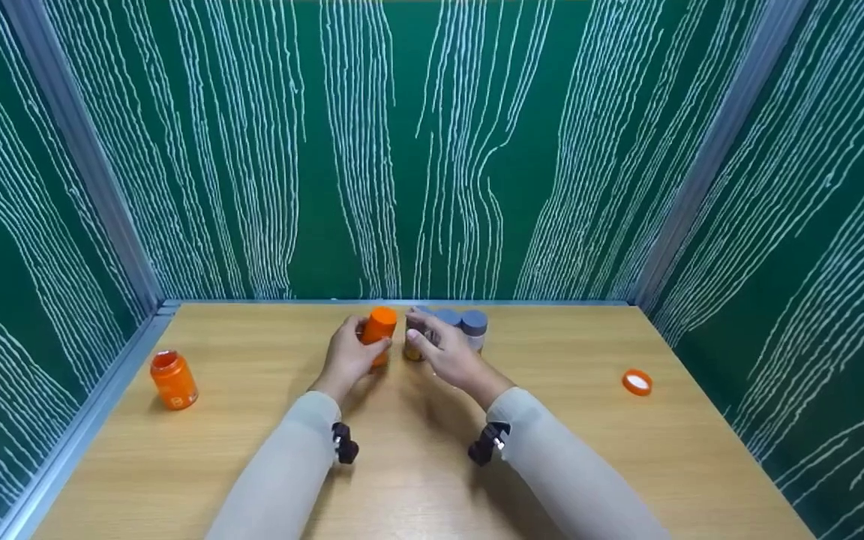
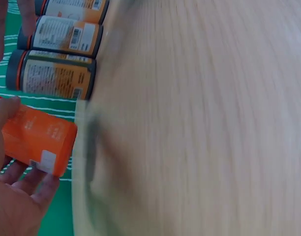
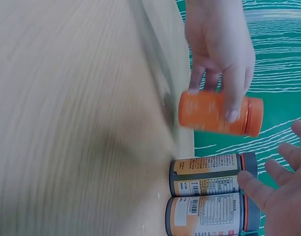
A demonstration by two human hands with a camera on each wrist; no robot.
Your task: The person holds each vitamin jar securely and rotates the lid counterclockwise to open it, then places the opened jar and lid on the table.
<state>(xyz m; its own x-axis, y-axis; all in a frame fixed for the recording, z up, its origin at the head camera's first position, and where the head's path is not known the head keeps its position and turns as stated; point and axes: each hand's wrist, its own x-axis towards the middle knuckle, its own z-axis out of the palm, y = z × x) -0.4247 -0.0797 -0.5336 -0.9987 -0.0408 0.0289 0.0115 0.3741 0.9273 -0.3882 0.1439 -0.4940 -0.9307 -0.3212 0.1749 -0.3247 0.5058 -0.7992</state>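
Observation:
My left hand point(image 1: 349, 354) grips an orange bottle point(image 1: 382, 324) with an orange cap, its thumb on the near side. In the left wrist view the bottle's base and a small white label show, and the base is off the tabletop. Just to the right stands a row of three bottles point(image 3: 204, 172) with grey caps and orange-and-white labels. My right hand point(image 1: 451, 356) is at this row with fingers spread and relaxed, holding nothing. In the right wrist view one digit overlaps the end bottle's cap; whether it touches, I cannot tell.
An orange jar point(image 1: 175, 382) without a lid stands upright near the table's left edge. Toward the right edge lies an orange lid point(image 1: 637, 382), its white inside facing up. Green panels with white lines point(image 1: 357, 150) enclose the wooden table point(image 1: 552, 420) at the back and sides.

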